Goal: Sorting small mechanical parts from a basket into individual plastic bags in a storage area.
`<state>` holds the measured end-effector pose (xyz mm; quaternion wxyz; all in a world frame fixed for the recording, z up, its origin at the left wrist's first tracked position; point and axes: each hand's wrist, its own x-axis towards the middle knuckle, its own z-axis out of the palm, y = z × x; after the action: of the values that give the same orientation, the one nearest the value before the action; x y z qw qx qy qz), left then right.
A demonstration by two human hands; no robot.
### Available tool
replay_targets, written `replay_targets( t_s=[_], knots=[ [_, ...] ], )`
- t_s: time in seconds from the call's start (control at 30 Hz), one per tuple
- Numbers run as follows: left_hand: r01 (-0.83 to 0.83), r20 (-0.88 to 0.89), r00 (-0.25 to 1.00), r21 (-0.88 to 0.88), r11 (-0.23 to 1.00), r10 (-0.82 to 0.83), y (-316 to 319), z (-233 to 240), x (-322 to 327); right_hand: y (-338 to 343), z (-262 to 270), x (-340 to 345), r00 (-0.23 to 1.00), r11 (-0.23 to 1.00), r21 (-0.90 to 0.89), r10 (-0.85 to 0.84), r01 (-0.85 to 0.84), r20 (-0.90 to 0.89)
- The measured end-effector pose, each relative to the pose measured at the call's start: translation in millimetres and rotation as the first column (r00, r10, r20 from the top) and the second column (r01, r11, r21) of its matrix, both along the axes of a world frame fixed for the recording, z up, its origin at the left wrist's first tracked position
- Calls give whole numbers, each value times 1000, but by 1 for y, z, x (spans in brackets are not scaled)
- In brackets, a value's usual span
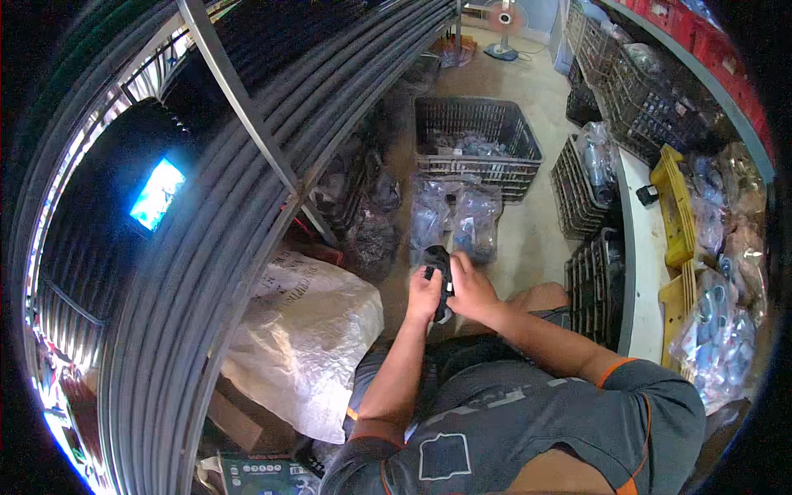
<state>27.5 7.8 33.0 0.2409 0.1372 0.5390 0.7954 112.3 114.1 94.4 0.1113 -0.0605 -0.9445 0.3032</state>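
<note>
Both hands meet in front of my lap around a black plastic part, too blurred and covered to name more exactly. My left hand grips it from the left, thumb on top. On the other side my right hand closes on its right edge. A small white spot shows between the fingers. Just beyond the hands, clear plastic bags with items inside lean against a dark plastic crate. More bagged pieces lie in the bottom of that crate.
On the left, a metal rack holds long dark pipes above a white woven sack. To the right, black crates stand beside a white-topped bench with yellow bins and a small black part. A fan stands farther back.
</note>
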Motion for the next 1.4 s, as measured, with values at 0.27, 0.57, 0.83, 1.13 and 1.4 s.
replay_targets(
  t_s=[0.27,0.57,0.83,1.13,1.4],
  knots=[
    [-17,-26,1000,-70,997,15,-9,6,-3,23,1,-7,999,950,-308,29,-40,-40],
    [-430,379,850,102,897,365,-11,-22,-17,-5,18,-3,969,949,-208,213,-236,-129],
    [-274,652,758,288,917,21,-24,-34,-21,-4,32,-12,980,855,-483,200,-187,-25],
    [-145,555,823,408,902,-119,-21,-10,-20,-15,21,-16,981,978,-92,192,-188,38],
    [137,367,911,163,977,-189,-14,-1,-2,26,4,-27,997,998,-52,-40,37,-61]
  ],
)
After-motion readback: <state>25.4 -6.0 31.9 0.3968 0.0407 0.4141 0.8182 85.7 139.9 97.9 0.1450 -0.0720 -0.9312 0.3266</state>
